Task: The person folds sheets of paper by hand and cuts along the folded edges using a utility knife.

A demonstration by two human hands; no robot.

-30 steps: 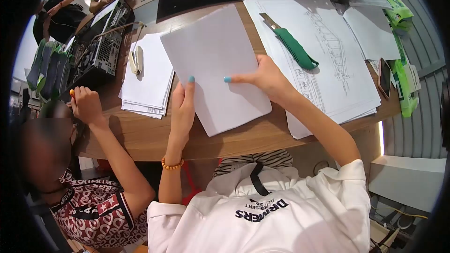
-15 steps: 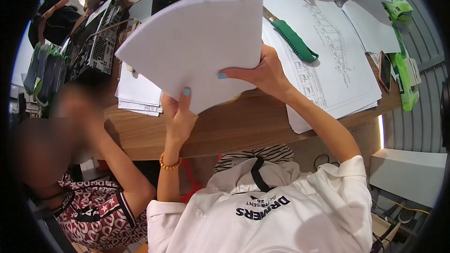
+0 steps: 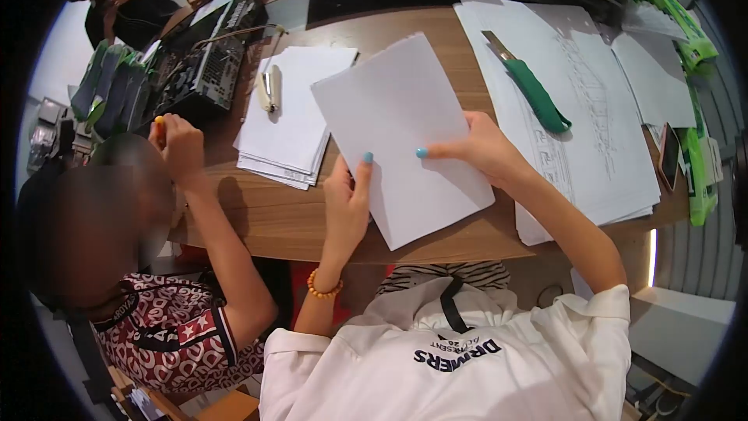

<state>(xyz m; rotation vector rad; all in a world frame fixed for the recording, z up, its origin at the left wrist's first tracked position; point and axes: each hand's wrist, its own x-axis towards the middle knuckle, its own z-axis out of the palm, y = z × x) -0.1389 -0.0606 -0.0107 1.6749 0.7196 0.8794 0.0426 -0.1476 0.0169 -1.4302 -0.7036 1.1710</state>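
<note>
A white sheaf of paper [image 3: 401, 132], its near face blank, is held tilted above the desk's front part. My left hand [image 3: 347, 199] grips its lower left edge, thumb on top and fingers underneath. At the right edge my right hand [image 3: 487, 152] pinches it the same way. To the right lies a stack of large printed drawings [image 3: 600, 164], with a green-handled utility knife [image 3: 538, 95] on it, blade out. Left of the held paper sits a smaller pile of white sheets [image 3: 288, 136], and a cream stapler [image 3: 269, 90] rests on that pile.
A person in a patterned shirt [image 3: 175, 335] sits at the left, one hand raised near the desk [image 3: 257, 222]. Behind are an opened computer case [image 3: 206, 66] and green-edged folders [image 3: 117, 86]. A phone [image 3: 668, 157] and green packaging [image 3: 701, 179] line the right edge.
The paper was bowed and raised toward the back; now it is flatter, lower and nearer me. Both hands keep hold of it. The camera view has shifted, and the stapler shows fully.
</note>
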